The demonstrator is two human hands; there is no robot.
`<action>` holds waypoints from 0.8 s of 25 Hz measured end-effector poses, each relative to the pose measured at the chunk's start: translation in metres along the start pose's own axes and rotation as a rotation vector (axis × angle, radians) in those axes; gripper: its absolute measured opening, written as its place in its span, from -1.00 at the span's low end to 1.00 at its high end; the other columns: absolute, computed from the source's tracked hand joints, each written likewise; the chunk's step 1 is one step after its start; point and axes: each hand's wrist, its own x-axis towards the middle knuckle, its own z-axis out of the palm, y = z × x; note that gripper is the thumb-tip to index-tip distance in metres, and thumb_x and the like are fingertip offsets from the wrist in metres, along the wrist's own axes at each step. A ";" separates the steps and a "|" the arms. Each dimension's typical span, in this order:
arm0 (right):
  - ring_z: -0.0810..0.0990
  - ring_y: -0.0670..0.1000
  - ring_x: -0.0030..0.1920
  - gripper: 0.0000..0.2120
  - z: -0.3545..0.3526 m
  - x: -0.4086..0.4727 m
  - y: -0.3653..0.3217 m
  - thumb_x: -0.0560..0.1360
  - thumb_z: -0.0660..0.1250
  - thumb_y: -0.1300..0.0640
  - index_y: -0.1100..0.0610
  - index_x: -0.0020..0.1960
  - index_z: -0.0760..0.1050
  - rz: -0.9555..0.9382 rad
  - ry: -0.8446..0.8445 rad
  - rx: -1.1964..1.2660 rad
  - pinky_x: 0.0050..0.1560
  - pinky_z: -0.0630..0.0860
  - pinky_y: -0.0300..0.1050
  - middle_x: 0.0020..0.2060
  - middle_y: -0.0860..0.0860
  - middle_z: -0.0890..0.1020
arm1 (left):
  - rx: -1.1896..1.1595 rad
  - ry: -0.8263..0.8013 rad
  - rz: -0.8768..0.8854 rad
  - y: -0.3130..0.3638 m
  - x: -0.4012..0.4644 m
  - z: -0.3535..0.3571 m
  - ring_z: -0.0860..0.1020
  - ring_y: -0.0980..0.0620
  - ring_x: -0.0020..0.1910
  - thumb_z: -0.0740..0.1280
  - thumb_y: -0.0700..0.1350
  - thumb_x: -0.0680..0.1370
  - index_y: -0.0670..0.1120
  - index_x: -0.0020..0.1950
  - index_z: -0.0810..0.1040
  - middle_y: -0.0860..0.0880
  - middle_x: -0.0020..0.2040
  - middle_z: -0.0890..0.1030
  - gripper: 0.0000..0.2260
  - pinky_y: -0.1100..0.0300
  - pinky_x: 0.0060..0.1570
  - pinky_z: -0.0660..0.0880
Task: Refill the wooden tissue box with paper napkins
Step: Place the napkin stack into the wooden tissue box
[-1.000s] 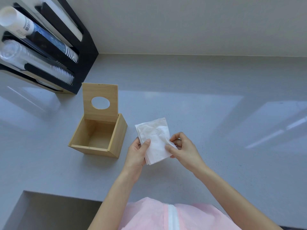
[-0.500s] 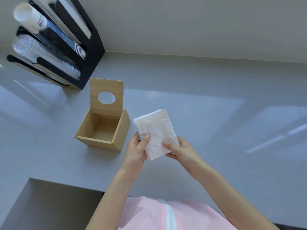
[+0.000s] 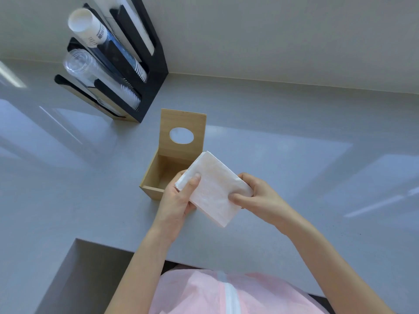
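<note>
Left hand [image 3: 179, 198] — right hand [image 3: 260, 196] — both clasped.

The napkins [image 3: 213, 189] I hold are white with a faint pink cast. The tissue box [image 3: 158, 171] is pale, honey-coloured wood, and its raised lid [image 3: 182, 125] matches. The counter [image 3: 283, 141] is light grey. The cup rack [image 3: 149, 71] is black with a tan base; its paper cups [image 3: 99, 35] are white with blue and black print, with clear plastic ones below. My top [image 3: 204, 293] is pale pink with a white stripe.
</note>
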 end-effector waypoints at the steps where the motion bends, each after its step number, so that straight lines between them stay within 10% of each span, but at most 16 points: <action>1: 0.49 -0.06 -0.27 -0.83 0.003 0.002 -0.003 0.45 0.27 0.28 0.01 -0.18 0.45 -0.018 0.005 -0.006 -0.19 0.41 -0.17 -0.30 -0.08 0.53 | 0.019 0.015 0.006 0.004 0.000 -0.006 0.60 0.17 -0.23 0.38 -0.01 0.43 -0.03 -0.03 0.54 0.10 -0.21 0.64 -0.83 0.30 -0.30 0.56; 14: 0.61 -0.14 -0.32 -0.77 0.046 0.043 -0.018 0.48 0.28 0.25 -0.08 -0.21 0.40 -0.088 0.295 -0.019 -0.32 0.55 -0.41 -0.26 -0.08 0.59 | 0.266 0.189 -0.021 0.029 0.017 -0.074 0.56 0.04 -0.11 0.28 -0.10 0.53 0.01 -0.12 0.55 0.02 -0.13 0.63 -0.93 0.14 0.00 0.46; 20: 0.57 -0.21 -0.32 -0.92 0.056 0.069 -0.032 0.47 0.25 0.21 0.04 -0.11 0.45 -0.081 0.398 -0.282 -0.40 0.44 -0.46 -0.26 -0.18 0.54 | 0.525 0.215 -0.011 0.041 0.039 -0.096 0.54 0.03 -0.19 0.32 -0.08 0.51 0.00 -0.17 0.55 0.03 -0.21 0.60 -0.93 0.22 -0.17 0.46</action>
